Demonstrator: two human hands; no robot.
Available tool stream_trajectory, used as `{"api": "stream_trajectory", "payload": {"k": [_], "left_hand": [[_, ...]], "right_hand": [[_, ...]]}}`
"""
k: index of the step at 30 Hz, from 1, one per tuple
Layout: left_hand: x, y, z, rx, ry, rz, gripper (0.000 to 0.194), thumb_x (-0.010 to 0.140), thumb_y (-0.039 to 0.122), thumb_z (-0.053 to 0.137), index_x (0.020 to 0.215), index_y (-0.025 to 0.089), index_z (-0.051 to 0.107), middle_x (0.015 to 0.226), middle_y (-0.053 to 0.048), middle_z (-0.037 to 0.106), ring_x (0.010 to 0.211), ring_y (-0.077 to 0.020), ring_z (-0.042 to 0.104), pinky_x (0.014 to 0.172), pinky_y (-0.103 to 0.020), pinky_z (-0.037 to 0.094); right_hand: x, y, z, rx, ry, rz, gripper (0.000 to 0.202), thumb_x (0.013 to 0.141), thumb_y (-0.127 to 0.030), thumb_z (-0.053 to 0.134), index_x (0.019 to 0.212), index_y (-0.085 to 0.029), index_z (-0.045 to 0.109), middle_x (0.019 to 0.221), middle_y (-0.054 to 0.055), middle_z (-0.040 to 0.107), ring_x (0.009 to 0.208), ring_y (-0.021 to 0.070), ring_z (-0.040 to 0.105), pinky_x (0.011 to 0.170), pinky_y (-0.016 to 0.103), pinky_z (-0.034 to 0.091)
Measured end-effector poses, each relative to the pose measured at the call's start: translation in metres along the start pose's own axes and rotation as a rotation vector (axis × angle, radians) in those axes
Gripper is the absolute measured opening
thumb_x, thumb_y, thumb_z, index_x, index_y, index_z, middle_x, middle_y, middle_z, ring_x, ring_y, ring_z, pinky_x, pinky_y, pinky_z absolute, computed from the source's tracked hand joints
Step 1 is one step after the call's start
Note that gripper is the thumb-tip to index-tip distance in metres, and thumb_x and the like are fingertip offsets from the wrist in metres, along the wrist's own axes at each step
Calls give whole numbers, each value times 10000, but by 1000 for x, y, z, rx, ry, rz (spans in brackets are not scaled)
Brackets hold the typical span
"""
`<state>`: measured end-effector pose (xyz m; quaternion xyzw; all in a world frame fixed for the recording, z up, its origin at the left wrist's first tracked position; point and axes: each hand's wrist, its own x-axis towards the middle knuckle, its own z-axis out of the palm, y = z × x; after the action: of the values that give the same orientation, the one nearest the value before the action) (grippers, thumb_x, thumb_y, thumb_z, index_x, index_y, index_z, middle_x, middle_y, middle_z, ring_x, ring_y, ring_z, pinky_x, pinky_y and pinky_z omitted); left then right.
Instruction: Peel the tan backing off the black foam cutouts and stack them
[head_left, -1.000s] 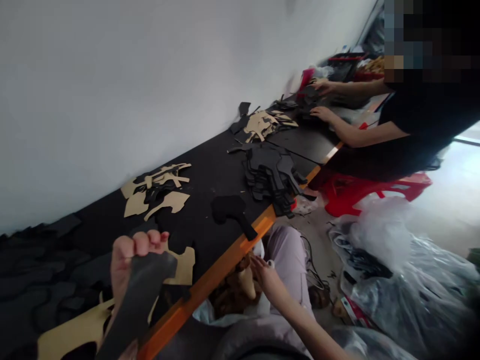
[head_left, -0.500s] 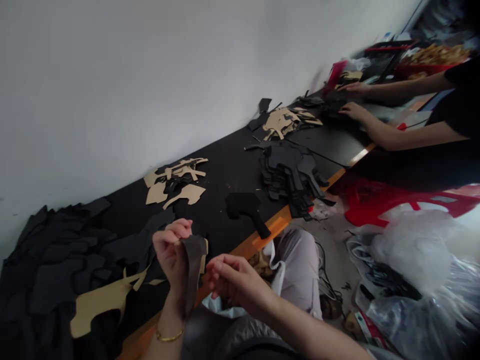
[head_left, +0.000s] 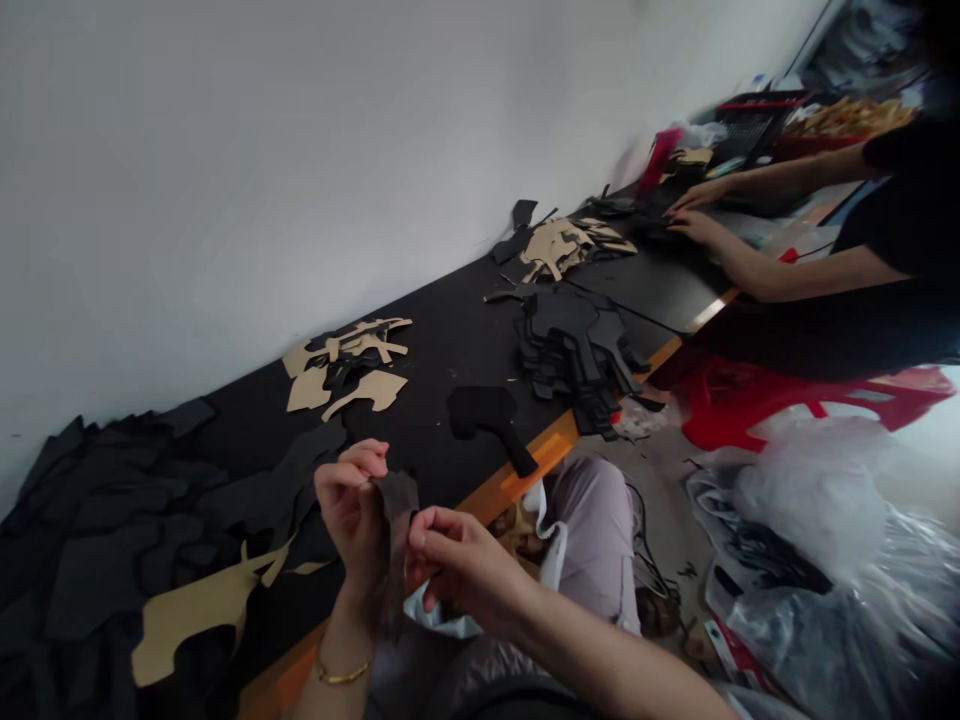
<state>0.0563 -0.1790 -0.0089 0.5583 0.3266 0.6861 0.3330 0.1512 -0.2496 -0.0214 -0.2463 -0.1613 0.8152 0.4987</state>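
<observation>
My left hand (head_left: 354, 510), with a gold bracelet at the wrist, pinches the top of a dark, thin piece (head_left: 397, 505) above the table's front edge. The fingertips of my right hand (head_left: 457, 555) are closed on the right side of that same piece. Its lower end hangs down between my wrists and is blurred. A single black cut-out (head_left: 487, 410) lies on the table just beyond my hands. Left of them is a tan cut-out (head_left: 199, 605) on dark pieces.
A heap of dark cut-outs (head_left: 112, 520) covers the table's left. Tan scraps (head_left: 367, 355) lie near the wall, stacked black cut-outs (head_left: 574, 340) farther right. Another person's hands (head_left: 701, 215) work at the far end. Plastic bags (head_left: 832, 500) and a red stool (head_left: 727, 405) stand below.
My right fingers have closed on the dark piece, and the tan edge seen behind it no longer shows. The other person's hands have come closer together. The view has shifted slightly.
</observation>
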Motion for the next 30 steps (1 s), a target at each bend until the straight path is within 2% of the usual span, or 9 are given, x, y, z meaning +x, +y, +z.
{"api": "stream_trajectory", "payload": {"k": [3, 8, 15, 21, 27, 30], "left_hand": [[0, 4, 4, -62, -24, 47, 196, 795, 273, 611, 770, 222, 423, 726, 28, 485, 874, -170, 543, 889, -380, 425], [-1, 7, 7, -50, -29, 42, 226, 804, 355, 605, 756, 224, 428, 711, 26, 484, 874, -179, 542, 876, -390, 425], [-3, 1, 3, -71, -19, 8, 221, 781, 321, 632, 779, 227, 432, 734, 33, 480, 890, -174, 541, 891, -387, 407], [-5, -3, 1, -68, 6, 1, 242, 776, 347, 642, 775, 226, 433, 742, 33, 473, 884, -171, 535, 898, -399, 403], [-3, -4, 2, -50, 49, 24, 274, 748, 314, 671, 783, 234, 411, 747, 46, 468, 849, -148, 538, 875, -363, 423], [-1, -2, 4, -64, 60, 12, 239, 760, 281, 653, 786, 233, 421, 751, 41, 477, 848, -141, 534, 859, -332, 429]], "right_hand": [[1, 2, -1, -2, -3, 8, 332, 655, -381, 767, 740, -111, 593, 631, -15, 573, 483, 59, 530, 409, 159, 462], [1, 2, -1, -45, 43, 15, 329, 650, -374, 769, 708, -96, 604, 614, 0, 590, 449, 54, 529, 374, 136, 427], [-2, 1, -2, 53, -64, 46, 290, 709, -356, 736, 768, -90, 633, 708, 22, 596, 542, 55, 547, 444, 163, 510], [1, 1, -1, 26, -28, 44, 297, 672, -343, 767, 746, -89, 631, 649, -2, 566, 494, 47, 522, 429, 161, 493], [2, 2, 0, 38, -37, 57, 334, 647, -370, 780, 703, -95, 600, 611, -19, 529, 464, 35, 471, 404, 161, 483], [1, 2, 1, 20, -61, 29, 380, 655, -434, 762, 710, -110, 570, 635, -18, 521, 488, 43, 478, 406, 163, 475]]}}
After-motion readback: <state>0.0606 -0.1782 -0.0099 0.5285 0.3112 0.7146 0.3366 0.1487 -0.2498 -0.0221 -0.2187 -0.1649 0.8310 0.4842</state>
